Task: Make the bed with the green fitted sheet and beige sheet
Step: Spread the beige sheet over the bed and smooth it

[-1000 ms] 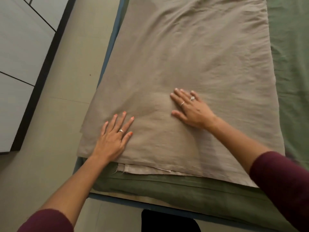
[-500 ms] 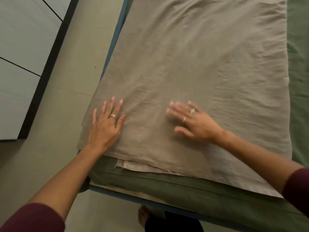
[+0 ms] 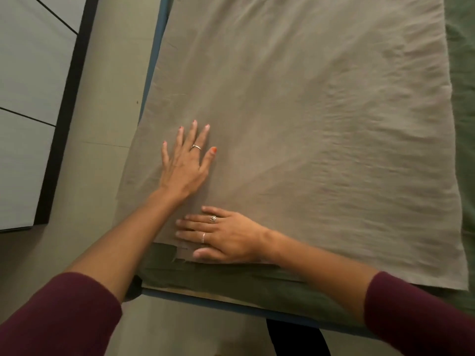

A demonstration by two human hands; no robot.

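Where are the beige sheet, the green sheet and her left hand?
beige sheet (image 3: 308,124): head view, its wrinkled middle.
green fitted sheet (image 3: 231,281): head view, strip along the near edge.
left hand (image 3: 185,163): head view, back of hand.

The beige sheet (image 3: 308,124) lies spread over the green fitted sheet (image 3: 231,281), which shows below the right hand's fingers and along the far right edge. The left hand (image 3: 186,167) rests flat on the beige cloth, fingers (image 3: 193,134) straight and spread. The right hand (image 3: 226,237) lies flat just below it, its fingers (image 3: 190,226) pointing left at the beige sheet's near edge.
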